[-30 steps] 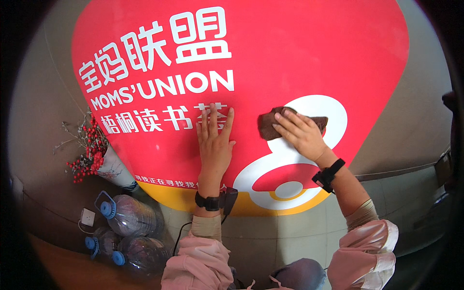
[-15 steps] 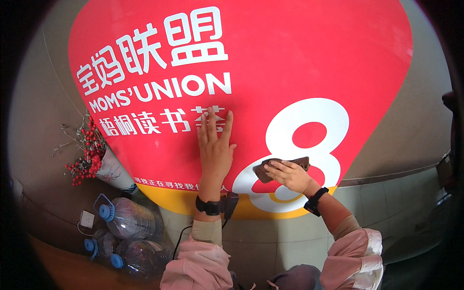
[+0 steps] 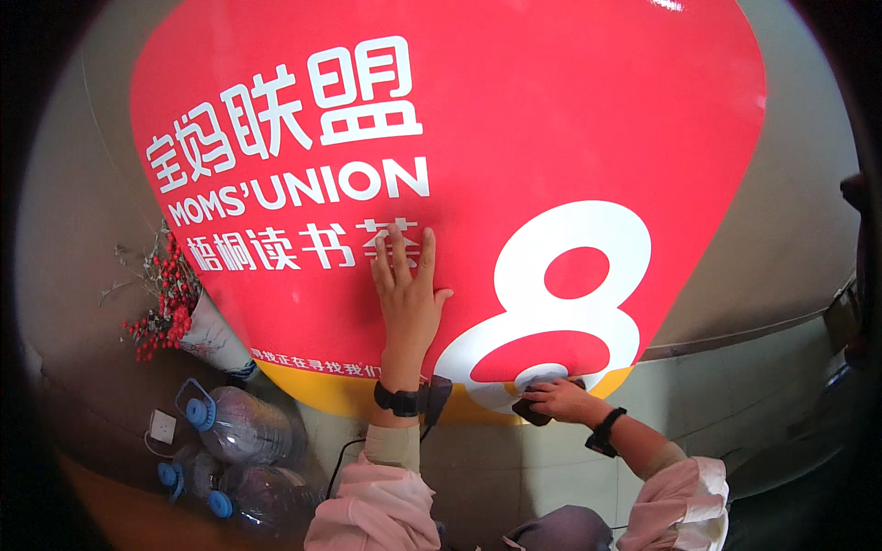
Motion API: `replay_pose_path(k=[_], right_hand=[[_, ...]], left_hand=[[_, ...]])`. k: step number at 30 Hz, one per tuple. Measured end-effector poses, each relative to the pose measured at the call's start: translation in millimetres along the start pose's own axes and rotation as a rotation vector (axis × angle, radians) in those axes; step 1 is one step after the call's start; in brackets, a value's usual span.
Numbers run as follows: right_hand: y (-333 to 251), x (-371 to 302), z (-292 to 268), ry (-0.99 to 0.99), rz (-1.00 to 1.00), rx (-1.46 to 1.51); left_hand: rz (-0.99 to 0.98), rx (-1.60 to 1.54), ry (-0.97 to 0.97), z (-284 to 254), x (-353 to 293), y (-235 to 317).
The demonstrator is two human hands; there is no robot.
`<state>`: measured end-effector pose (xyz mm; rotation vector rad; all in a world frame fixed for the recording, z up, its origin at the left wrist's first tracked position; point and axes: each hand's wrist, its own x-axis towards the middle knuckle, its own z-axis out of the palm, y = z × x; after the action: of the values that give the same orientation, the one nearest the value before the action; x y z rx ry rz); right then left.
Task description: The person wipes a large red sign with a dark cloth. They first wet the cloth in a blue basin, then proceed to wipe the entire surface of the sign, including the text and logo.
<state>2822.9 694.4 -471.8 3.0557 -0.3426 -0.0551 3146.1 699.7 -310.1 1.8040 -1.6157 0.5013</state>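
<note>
A large red sign board (image 3: 514,119) with white lettering and a yellow lower band fills the middle of the head view. My left hand (image 3: 406,294) lies flat on it, fingers spread over the lowest line of big white characters. Near the board's lower edge, my right hand (image 3: 562,402) presses a dark brown cloth (image 3: 535,411) against the bottom of the big white numeral. The fingers cover much of the cloth. Both wrists wear black bands, the left one with a small dark box attached and a cable hanging from it.
At lower left stand several clear plastic jugs (image 3: 243,427) with blue caps. Behind them is a pale vase (image 3: 216,340) of red-berry branches (image 3: 170,294). A white socket box (image 3: 163,426) sits by the jugs. Grey floor tiles (image 3: 478,477) lie below the board.
My right hand has moved the cloth downward, from the middle of the numeral to the board's lower edge. My left hand stays on the same characters, while the view has shifted slightly.
</note>
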Motion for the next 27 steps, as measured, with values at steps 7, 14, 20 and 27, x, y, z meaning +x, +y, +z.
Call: replay_pose_path(k=[7,14,20,27], right_hand=[[-18.6,-29.9,-81.4,0.794,0.557,0.916],[27.2,-12.9,-184.8,1.527,0.488,1.966],[40.6,10.0,-202.7,1.559,0.426,2.222],[40.4,63.0,-199.5,1.728,0.516,1.578]], left_hand=[[-0.010,-0.002,0.001,6.8,-1.9,-0.1],[-0.018,0.002,-0.002,4.1,-2.2,1.2],[-0.027,0.010,-0.026,1.8,-0.6,2.5],[0.003,0.001,0.010,-1.7,-1.5,1.9]])
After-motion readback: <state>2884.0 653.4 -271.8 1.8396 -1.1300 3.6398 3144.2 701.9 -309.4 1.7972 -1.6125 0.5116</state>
